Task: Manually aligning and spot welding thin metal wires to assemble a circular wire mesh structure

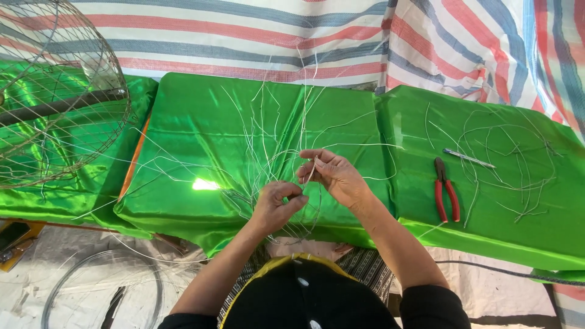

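Observation:
A loose frame of thin grey wires (268, 146) lies on the shiny green cloth (201, 116) in front of me. My left hand (277, 204) pinches the wires near the lower middle, its fingers closed on a strand. My right hand (332, 173) is just up and right of it, gripping another wire strand between thumb and fingers. The two hands are a few centimetres apart over the same bundle.
Red-handled pliers (445, 190) and a thin metal tool (468, 158) lie on the green cloth to the right, beside a tangle of cut wire (512, 158). A round wire cage (55, 103) stands at the left. Wire coils (100, 286) lie on the floor. A striped tarp (256, 36) hangs behind.

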